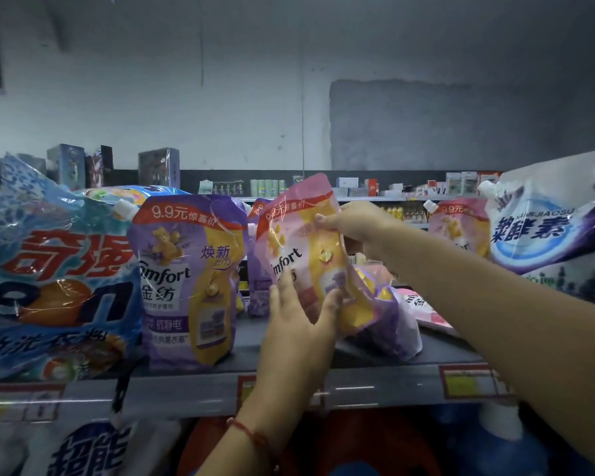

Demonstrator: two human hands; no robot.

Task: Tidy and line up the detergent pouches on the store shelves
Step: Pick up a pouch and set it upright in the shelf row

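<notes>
a: while the pink pouch [303, 249] stood tilted over the shelf [426, 352], where did the hands sit on it?

b: it was between them. the right hand [349, 223] pinched its upper right edge, thumb on the front face, the other fingers hidden behind the pack. the left hand [298, 316] was at its lower part, fingers fairly straight against the front and the thumb hooked round the lower right edge, so it was held top and bottom.

a: and its neighbours?

b: a purple pouch [189, 286] stood upright just to its left, near a big blue detergent bag [54, 269]. a slumped purple pouch [394, 319] lay just beside its lower right corner. another pink pouch [459, 228] stood well to the right, beside a large white bag [553, 231].

a: what couldn't you make out?

b: whether the held pouch's bottom touched the shelf; the left hand covered that. another purple pack behind it showed only in slivers. the white bag ran off the right edge, the blue one off the left. the goods under the shelf were blurred, and a red string bracelet [251, 436] showed on the left wrist.
</notes>
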